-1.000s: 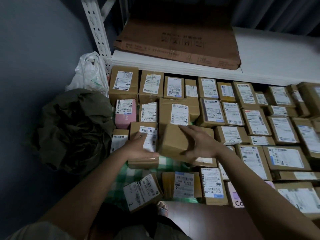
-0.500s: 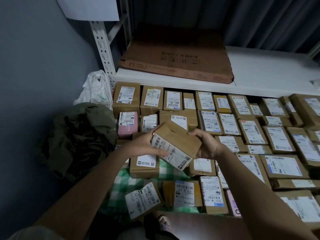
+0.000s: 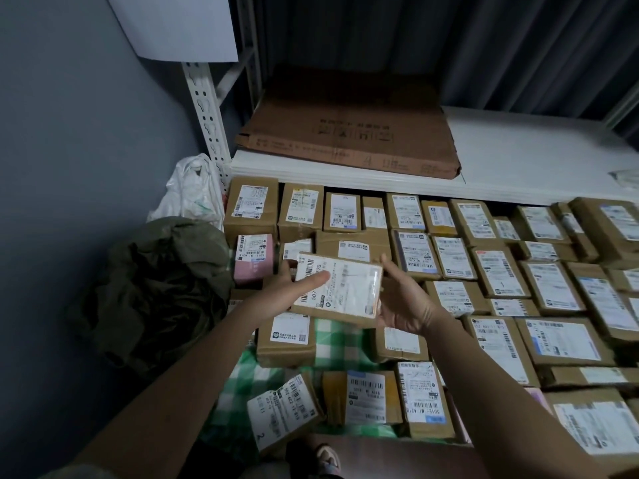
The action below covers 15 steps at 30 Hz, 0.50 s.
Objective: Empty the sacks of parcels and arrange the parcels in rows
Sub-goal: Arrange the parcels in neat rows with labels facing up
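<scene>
Both hands, the left hand (image 3: 294, 288) and right hand (image 3: 401, 302), grip the box (image 3: 340, 288) only at its edges, so it may slip onto the boxes (image 3: 287, 340) at 6 o'clock.

Left hand (image 3: 276, 294) and right hand (image 3: 403, 302) hold parcel (image 3: 340, 288), label up.

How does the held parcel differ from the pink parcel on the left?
The held parcel is brown cardboard; the pink parcel is pink. The held parcel is up in the left hand and right hand, tilted; the pink parcel sits level in its row. The held parcel's label nearly covers its face; the pink parcel's leaves pink showing. Both carry barcoded white labels.
</scene>
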Each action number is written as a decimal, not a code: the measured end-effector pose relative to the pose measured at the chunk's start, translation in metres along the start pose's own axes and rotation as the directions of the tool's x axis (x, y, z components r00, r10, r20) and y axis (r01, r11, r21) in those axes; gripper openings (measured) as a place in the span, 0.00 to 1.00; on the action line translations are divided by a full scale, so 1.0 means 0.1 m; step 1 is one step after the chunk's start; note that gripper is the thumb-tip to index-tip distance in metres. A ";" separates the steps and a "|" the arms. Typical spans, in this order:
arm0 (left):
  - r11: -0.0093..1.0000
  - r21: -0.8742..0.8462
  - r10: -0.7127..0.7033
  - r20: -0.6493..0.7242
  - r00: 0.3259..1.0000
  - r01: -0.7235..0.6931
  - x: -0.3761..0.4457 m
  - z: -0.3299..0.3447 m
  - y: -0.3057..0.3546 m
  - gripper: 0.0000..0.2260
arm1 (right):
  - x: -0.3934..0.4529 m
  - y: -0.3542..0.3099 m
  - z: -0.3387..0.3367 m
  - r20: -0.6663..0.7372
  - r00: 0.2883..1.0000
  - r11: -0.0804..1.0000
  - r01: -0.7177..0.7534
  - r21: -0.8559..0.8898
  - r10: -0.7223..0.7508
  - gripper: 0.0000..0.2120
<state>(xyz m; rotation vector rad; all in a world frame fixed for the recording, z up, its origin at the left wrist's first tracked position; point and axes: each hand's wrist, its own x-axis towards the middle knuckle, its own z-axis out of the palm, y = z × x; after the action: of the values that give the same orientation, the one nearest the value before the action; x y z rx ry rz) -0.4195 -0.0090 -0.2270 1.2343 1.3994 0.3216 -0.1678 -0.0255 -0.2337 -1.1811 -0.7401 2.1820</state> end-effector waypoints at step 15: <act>0.998 0.027 -0.056 0.046 0.997 0.054 0.08 0.47 -0.04 0.33 | -0.20 0.41 -0.22 -0.343 0.938 0.983 -0.016 -0.184 -0.049 0.28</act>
<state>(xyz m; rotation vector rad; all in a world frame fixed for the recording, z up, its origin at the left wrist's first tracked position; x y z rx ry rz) -0.3800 -0.0259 -0.2475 1.2149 1.3985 0.2356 -0.1476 -0.0632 -0.2612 -1.5955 -0.8041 1.8477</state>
